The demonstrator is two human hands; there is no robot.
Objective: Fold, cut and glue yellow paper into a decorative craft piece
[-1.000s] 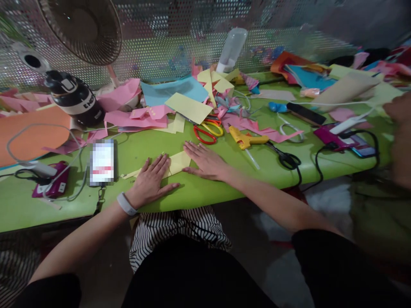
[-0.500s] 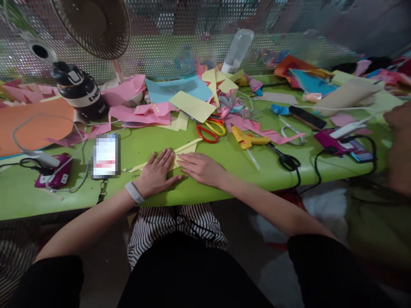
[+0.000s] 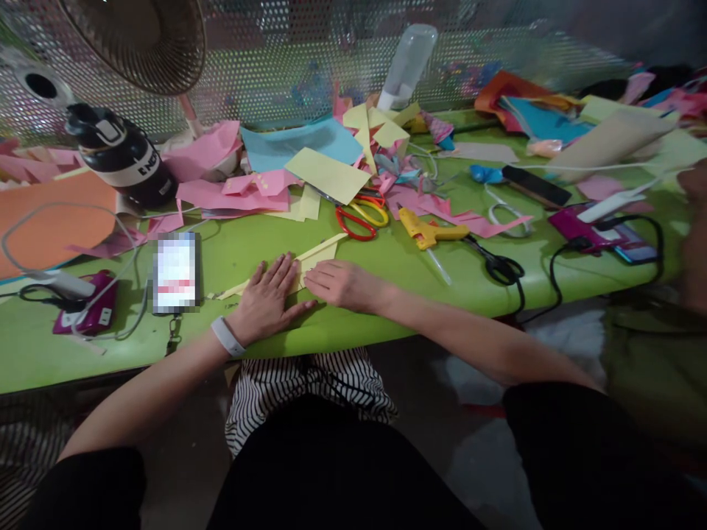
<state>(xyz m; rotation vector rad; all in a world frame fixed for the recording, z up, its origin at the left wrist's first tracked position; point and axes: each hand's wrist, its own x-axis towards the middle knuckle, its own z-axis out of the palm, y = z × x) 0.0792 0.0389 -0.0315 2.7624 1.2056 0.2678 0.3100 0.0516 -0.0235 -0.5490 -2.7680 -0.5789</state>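
Note:
A folded piece of yellow paper (image 3: 322,252) lies at the near middle of the green table, a narrow folded strip along its upper edge. Flat across its left part rests my left hand (image 3: 269,298), fingers stretched out and thumb apart. My right hand (image 3: 345,285) is beside it on the paper's near side, the fingers together and bent, tips against the paper; its thumb is hidden. Both hands cover much of the sheet, and a thin yellow end (image 3: 235,289) sticks out left of my left hand.
Red- and yellow-handled scissors (image 3: 361,217), a yellow glue gun (image 3: 428,230) and black scissors (image 3: 502,266) lie to the right. A phone (image 3: 175,272) and purple power strip (image 3: 91,302) are at left. Behind stand a black bottle (image 3: 129,158), a fan (image 3: 141,37) and paper scraps (image 3: 237,191).
My right hand's fingers have bent more on the yellow paper. My left hand stays flat on it. The camera view has shifted slightly.

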